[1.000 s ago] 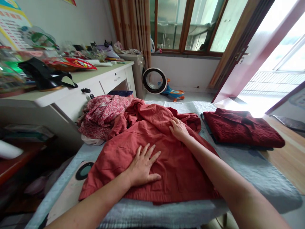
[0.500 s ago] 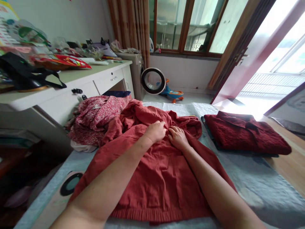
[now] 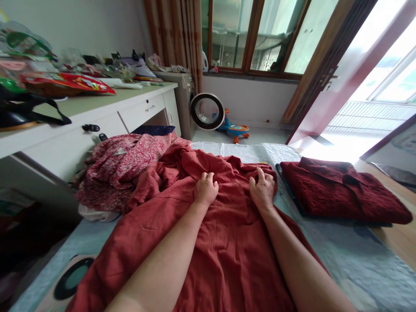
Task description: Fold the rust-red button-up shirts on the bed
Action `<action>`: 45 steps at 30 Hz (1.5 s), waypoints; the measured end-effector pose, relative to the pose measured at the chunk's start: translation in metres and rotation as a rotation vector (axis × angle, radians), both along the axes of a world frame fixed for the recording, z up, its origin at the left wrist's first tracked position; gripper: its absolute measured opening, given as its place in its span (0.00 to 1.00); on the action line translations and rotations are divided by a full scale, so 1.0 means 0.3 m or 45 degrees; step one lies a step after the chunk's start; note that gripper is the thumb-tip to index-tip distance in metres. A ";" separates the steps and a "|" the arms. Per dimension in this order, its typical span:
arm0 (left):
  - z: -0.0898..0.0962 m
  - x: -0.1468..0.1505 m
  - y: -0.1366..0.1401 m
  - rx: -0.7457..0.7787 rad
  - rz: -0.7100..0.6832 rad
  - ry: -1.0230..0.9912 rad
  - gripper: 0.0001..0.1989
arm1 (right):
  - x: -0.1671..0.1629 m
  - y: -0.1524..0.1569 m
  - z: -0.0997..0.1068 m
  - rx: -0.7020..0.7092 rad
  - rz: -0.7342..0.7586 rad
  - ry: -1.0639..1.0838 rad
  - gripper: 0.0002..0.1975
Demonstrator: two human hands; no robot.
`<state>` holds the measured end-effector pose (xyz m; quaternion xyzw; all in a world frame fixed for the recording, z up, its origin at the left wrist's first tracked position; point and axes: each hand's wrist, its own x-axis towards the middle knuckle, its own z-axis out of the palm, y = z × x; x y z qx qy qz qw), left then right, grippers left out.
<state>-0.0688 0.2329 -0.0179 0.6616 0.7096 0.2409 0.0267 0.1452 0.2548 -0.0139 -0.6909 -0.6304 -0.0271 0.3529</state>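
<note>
Left hand (image 3: 207,189) curls on the red garment (image 3: 224,255), grip unclear; right hand (image 3: 263,190) lies open on it; patterned bundle (image 3: 130,162) by the tabletop (image 3: 341,255)'s left edge, maroon clothing (image 3: 341,190) right.

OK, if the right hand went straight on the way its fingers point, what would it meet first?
Probably the bunched far folds of the rust-red cloth garment, just ahead of the right hand. Past them lies the pale blue cloth cover. Depth is hard to judge here.
</note>
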 end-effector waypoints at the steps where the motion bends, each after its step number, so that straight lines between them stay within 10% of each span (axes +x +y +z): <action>1: 0.001 0.000 0.001 -0.006 -0.001 0.000 0.18 | 0.011 0.010 -0.008 -0.072 -0.008 0.014 0.26; 5: 0.007 0.003 0.002 -0.018 -0.005 0.014 0.18 | 0.031 0.042 -0.037 -0.093 0.161 0.112 0.26; 12: 0.010 0.006 0.000 -0.026 -0.047 0.074 0.24 | -0.017 -0.046 0.088 0.394 0.426 0.171 0.22; 17: 0.000 0.015 0.002 0.040 -0.079 0.177 0.26 | -0.074 -0.126 0.124 0.074 0.705 0.343 0.12; 22: -0.017 0.014 0.011 0.076 -0.155 0.166 0.27 | -0.096 -0.111 0.079 -0.201 0.510 0.183 0.33; 28: -0.032 0.007 0.023 0.068 -0.206 0.122 0.30 | -0.024 -0.068 0.078 0.039 0.280 -0.202 0.36; 33: -0.041 0.008 0.028 0.081 -0.220 0.144 0.28 | 0.029 -0.022 0.023 0.025 0.394 0.072 0.52; 39: -0.044 0.004 0.027 0.104 -0.235 0.152 0.28 | 0.049 -0.007 0.030 -0.317 0.662 0.321 0.17; 45: -0.052 0.011 0.025 0.064 -0.135 0.145 0.29 | 0.118 0.001 0.121 0.416 0.273 0.799 0.13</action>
